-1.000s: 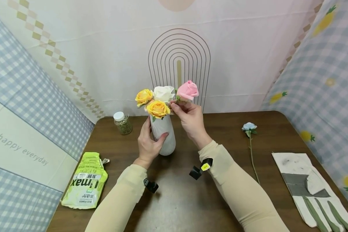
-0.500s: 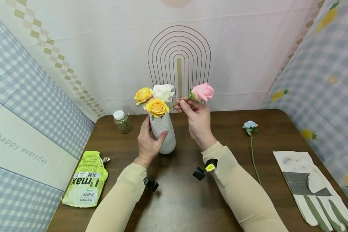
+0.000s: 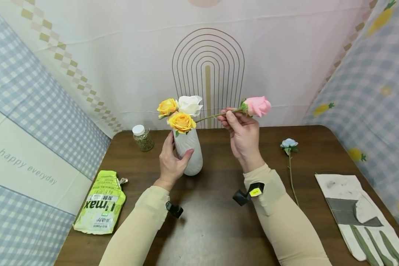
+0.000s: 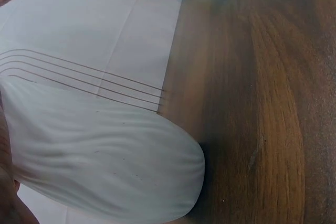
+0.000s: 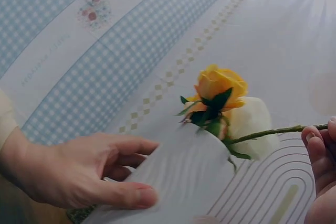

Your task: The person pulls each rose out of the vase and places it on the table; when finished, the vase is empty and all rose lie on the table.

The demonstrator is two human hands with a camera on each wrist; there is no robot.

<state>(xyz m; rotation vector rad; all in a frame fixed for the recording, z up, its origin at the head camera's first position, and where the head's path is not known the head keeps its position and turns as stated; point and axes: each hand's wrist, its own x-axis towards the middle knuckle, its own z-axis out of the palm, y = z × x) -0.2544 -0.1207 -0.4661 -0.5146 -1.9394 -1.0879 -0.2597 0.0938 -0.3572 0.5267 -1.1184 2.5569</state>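
Note:
A white ridged vase point(image 3: 192, 155) stands on the brown table, with my left hand point(image 3: 173, 160) gripping its side, thumb across the front. Two yellow roses point(image 3: 182, 122) and a white rose point(image 3: 190, 105) crowd its mouth. My right hand point(image 3: 246, 138), up and to the right of the vase, pinches the green stem of a pink rose point(image 3: 258, 106) just below the bloom. That stem point(image 5: 268, 132) slants out from the vase mouth in the right wrist view, its lower end hidden. In the left wrist view the vase point(image 4: 105, 150) fills the lower left.
Behind the vase to the left is a white-capped jar point(image 3: 143, 138) of dried greenery. A green bag point(image 3: 101, 203) with a metal clip lies at the left. To the right are a blue flower point(image 3: 289, 145) on a long stem and a white-and-grey glove point(image 3: 359, 214).
My right hand has moved right with the pink rose, drawing its bloom away from the others so more stem shows. The left hand has kept its grip on the vase.

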